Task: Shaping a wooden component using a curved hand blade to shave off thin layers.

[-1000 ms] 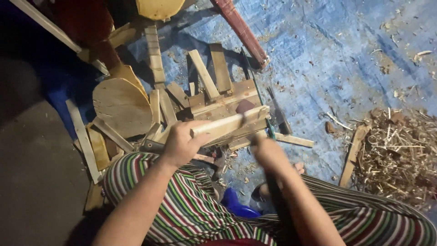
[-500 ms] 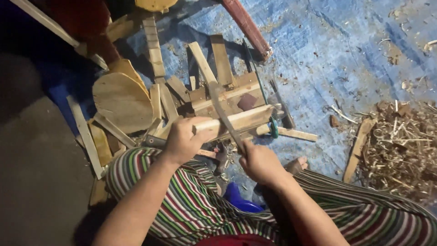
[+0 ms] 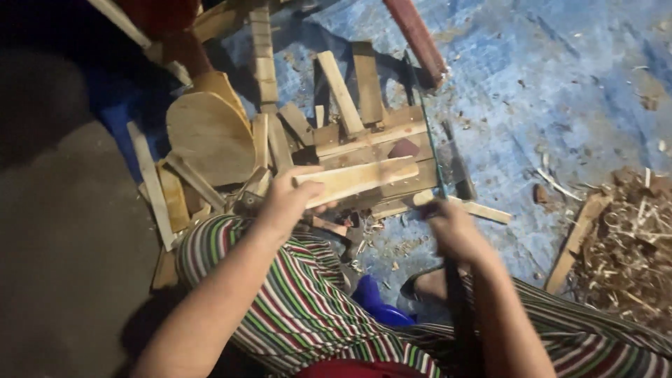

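Two hands in view, both the person's own. Left hand (image 3: pixel 285 201), centre of frame, fingers wrapped tight on one pale wooden stick (image 3: pixel 357 180), thumb on top. The stick lies nearly level, tilted slightly up toward the right, held just above the scrap pile.

Right hand (image 3: pixel 453 227), right of centre, is blurred; fingers look curled together around a dark handle, with a thin blade (image 3: pixel 428 140) running up from the fist toward the top of frame, its line passing just beside the stick's right end. Whether blade touches stick cannot be told. The handle is hidden by the fist.

One heap of offcuts (image 3: pixel 329 133), upper centre: roughly a dozen flat slats and blocks, overlapping, count uncertain. One rounded wooden board (image 3: pixel 210 136) at the heap's left. One reddish pole (image 3: pixel 416 38), top centre, cut off by the frame edge. One pile of wood shavings (image 3: pixel 633 238) at right edge, partly cut off, with one loose slat (image 3: pixel 577 241) leaning beside it.

All rests on a blue tarp (image 3: pixel 560 91) littered with chips. Striped trousers (image 3: pixel 294 301) fill the lower frame; the knee covers the heap's near edge. A bare foot in a dark sandal (image 3: pixel 427 287) and a blue object (image 3: pixel 378 304) show between the legs, the object hard to identify. Left third of frame is dark, bare ground.
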